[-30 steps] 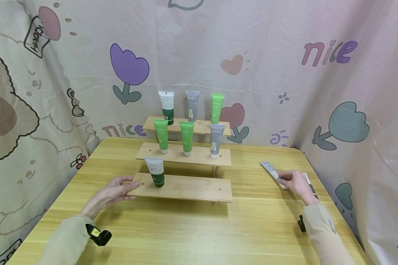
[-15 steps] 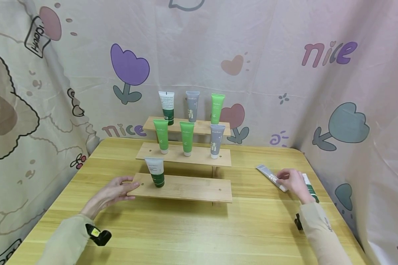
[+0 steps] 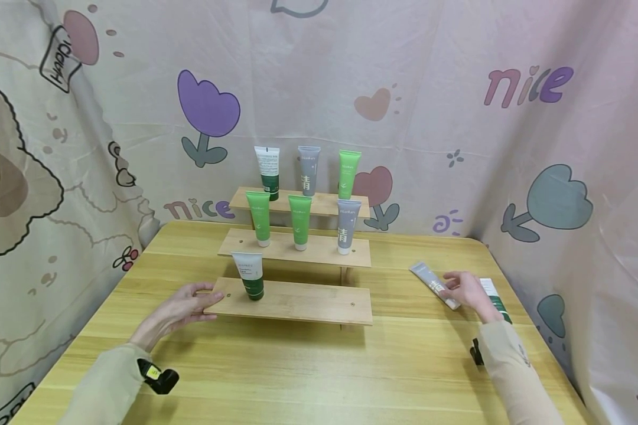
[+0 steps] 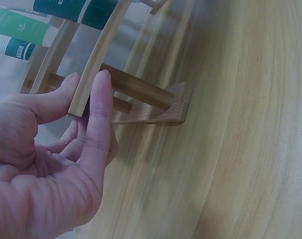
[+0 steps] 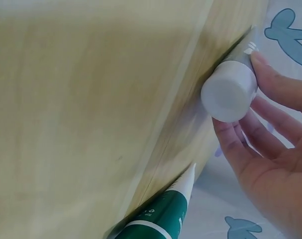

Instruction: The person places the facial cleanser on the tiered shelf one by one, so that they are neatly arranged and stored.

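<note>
My left hand (image 3: 183, 307) pinches the left end of the lowest board of a three-step wooden display stand (image 3: 308, 302), thumb on top and fingers below in the left wrist view. Over at the right, my right hand (image 3: 469, 293) holds a grey squeeze tube (image 3: 427, 276) between thumb and fingers. That tube lies on the table, its white cap (image 5: 229, 92) toward me. Beside the same hand lies a white-and-green tube (image 3: 495, 300), partly hidden behind the hand in the head view. Another white-and-green tube (image 3: 250, 276) stands on the lowest board, near its left end.
Two green tubes (image 3: 300, 221) and a grey tube (image 3: 347, 226) stand on the middle board. The top board carries a white-and-green tube (image 3: 268, 171), a grey one (image 3: 308, 170) and a green one (image 3: 348, 173). A printed curtain (image 3: 420, 136) surrounds the wooden table (image 3: 298, 378).
My right hand has shifted slightly left with the grey tube, which has turned a little on the table. More of the white-and-green tube beside it shows. My left hand has stayed put.
</note>
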The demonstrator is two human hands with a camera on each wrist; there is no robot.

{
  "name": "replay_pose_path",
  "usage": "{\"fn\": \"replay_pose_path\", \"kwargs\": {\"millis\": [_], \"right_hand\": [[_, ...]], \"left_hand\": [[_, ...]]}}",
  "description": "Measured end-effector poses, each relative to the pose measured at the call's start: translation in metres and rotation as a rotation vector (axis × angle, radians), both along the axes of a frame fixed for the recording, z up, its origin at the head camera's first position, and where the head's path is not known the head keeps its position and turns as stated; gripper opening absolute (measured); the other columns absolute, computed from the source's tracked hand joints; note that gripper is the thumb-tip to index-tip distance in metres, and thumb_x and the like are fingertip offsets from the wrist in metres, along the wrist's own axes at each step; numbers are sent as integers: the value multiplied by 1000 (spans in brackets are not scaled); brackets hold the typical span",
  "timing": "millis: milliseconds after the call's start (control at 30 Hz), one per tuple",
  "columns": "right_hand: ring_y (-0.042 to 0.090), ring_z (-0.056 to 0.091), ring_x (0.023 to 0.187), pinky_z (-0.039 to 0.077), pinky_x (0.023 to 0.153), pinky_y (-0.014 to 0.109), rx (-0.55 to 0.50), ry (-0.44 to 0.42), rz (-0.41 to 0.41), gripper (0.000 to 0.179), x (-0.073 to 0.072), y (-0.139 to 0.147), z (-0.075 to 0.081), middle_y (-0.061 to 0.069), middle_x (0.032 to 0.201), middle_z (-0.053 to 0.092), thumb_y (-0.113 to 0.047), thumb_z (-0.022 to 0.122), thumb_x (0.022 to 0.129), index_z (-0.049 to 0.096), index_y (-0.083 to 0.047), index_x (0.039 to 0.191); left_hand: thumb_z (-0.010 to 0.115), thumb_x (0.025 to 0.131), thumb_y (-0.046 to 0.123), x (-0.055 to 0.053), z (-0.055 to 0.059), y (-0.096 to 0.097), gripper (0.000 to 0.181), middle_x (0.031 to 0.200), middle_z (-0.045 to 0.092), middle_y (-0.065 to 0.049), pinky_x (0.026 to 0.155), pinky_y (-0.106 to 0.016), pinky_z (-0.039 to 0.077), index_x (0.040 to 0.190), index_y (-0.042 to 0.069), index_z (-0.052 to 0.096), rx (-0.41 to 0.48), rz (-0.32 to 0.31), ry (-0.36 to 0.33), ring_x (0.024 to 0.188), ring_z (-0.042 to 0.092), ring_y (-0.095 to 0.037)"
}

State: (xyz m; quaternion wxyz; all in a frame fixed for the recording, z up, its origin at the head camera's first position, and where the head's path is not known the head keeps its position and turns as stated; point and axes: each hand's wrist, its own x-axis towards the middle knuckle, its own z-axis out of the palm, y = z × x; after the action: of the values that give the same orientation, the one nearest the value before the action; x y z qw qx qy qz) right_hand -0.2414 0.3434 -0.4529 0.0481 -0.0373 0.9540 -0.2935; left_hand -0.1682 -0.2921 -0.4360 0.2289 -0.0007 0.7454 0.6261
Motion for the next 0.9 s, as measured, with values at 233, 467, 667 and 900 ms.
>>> {"fn": "replay_pose_path", "kwargs": {"millis": [233,467,667,900], "right_hand": [[45,68,99,60,82,47,-3,-24,22,52,-3,2,-1,38,110,67,-10,76,87,55,20,124],[42,68,97,59,74,33,-29,-17,17,47,-3,1,-3,37,108,68,-10,76,86,59,19,120],[30,69,85,58,68,27,-197,17,83,49,-7,9,-14,30,98,71,-16,79,82,63,17,115],[28,63,92,55,69,22,-236,-60,24,53,1,-5,-4,40,115,62,-6,69,89,50,22,130]], "left_hand": [[54,105,21,0,-2,-1,79,154,24,-43,94,-30,62,149,-21,4,7,-3,5,106,62,-5],[54,105,21,0,-2,-2,78,154,24,-42,95,-31,61,149,-21,4,10,-5,4,109,62,-7],[54,105,20,-1,-2,-1,77,153,27,-42,93,-30,62,149,-20,5,12,0,2,106,63,-5],[54,105,20,-1,-1,0,79,154,25,-42,93,-30,62,149,-21,3,10,3,-2,105,63,-5]]}}
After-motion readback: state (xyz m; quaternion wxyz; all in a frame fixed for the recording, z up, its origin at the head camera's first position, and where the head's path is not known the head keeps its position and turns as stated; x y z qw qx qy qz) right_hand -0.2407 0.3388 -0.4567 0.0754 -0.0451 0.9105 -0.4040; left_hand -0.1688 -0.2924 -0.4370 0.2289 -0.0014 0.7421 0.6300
